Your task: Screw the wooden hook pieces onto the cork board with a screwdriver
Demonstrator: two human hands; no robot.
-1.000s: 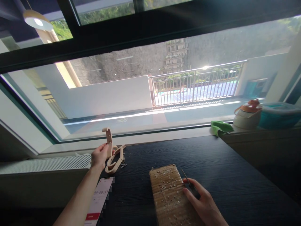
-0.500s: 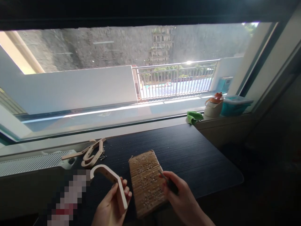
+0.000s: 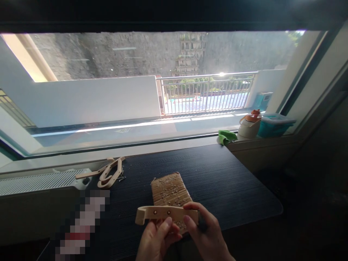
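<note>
A pale curved wooden hook [image 3: 160, 212] with two holes in its face is held level above the corrugated cardboard piece [image 3: 168, 188]. My left hand [image 3: 159, 233] grips it from below, thumb on its face near the right hole. The fingertips of my right hand [image 3: 205, 226] pinch the hook's straight right end. A small tool with a dark handle [image 3: 202, 222] is also tucked in my right hand; its tip is hidden. Many small bits or holes dot the cardboard, which lies on the black table [image 3: 206, 170].
More wooden hooks [image 3: 110, 172] lie at the table's back left, beside several screws [image 3: 122, 175]. A green cloth [image 3: 227, 137], a bottle with an orange lid [image 3: 249, 125] and a teal box [image 3: 274, 125] sit along the windowsill. A white slatted unit [image 3: 49, 183] is at left.
My left hand has carried the hook right and turned it level, over the cardboard. My right hand, still with the dark-handled tool, now holds the hook's end too. The view has shifted slightly.
</note>
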